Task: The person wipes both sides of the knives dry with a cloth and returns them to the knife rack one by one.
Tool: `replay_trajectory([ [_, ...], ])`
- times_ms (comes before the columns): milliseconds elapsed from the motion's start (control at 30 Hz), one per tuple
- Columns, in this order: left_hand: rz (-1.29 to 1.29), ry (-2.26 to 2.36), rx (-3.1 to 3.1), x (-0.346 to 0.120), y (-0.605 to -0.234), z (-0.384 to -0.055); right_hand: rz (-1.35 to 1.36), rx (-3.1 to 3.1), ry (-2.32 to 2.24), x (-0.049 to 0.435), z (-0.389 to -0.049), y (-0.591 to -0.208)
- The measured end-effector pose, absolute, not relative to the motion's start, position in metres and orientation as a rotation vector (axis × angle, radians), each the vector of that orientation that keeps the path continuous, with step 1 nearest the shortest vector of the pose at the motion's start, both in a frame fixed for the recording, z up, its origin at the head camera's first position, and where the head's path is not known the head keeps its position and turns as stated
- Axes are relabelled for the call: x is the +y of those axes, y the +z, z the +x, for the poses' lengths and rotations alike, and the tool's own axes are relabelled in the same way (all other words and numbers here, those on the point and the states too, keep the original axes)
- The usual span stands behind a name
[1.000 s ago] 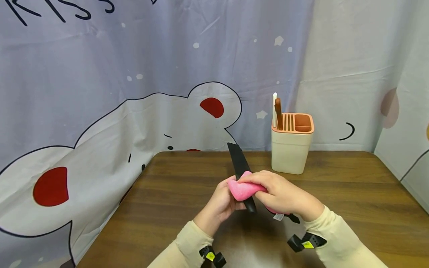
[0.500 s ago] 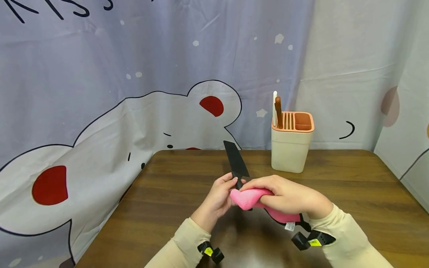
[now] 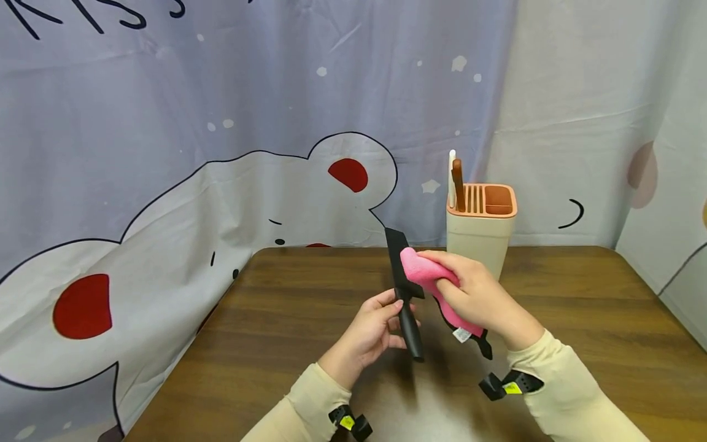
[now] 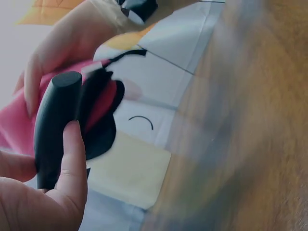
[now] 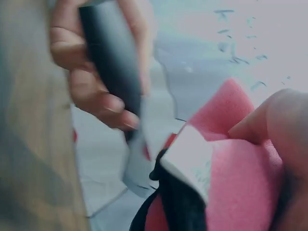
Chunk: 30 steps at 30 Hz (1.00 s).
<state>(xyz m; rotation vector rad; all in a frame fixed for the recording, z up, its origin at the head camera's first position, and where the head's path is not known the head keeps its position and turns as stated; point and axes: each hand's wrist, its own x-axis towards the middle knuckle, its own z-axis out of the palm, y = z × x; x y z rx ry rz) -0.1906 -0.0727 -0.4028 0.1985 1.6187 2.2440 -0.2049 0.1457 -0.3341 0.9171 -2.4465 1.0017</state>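
Over the table, my left hand (image 3: 372, 328) grips a black kitchen knife (image 3: 399, 264) where handle meets blade. Its wide dark blade points away and up, and the handle's butt hangs toward me. My right hand (image 3: 477, 291) pinches a pink cloth (image 3: 425, 271) with black trim and a white tag. In the head view the cloth's folded end overlaps the blade's right edge. The left wrist view shows the black handle (image 4: 55, 125) between thumb and fingers, with the cloth (image 4: 19, 122) behind it. In the right wrist view the cloth (image 5: 240, 178) lies bunched under the fingers.
A cream knife holder (image 3: 477, 236) with an orange slotted top stands at the back right of the wooden table (image 3: 287, 331). A white handle (image 3: 452, 175) and a brown handle (image 3: 458, 184) stick up from its slots. A printed curtain (image 3: 248, 92) hangs behind.
The cloth was around the blade's base, then down over the handle. Now my right hand has carried it up and away to the blade, uncovering the handle. My left hand keeps its hold.
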Motion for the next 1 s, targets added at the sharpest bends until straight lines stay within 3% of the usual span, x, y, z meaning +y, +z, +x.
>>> replay_trajectory([
  [267,0.156,2.252,1.638,-0.067,-0.405,-0.185,1.068,-2.482,0.811,0.119,-0.195,-0.352],
  [633,0.139,2.259,1.647,-0.070,-0.398,-0.185,1.123,-2.471,0.923,0.125,-0.192,-0.345],
  [1000,0.145,2.276,1.616,-0.079,-0.396,-0.191,1.349,-2.503,1.115,0.131,-0.186,-0.336],
])
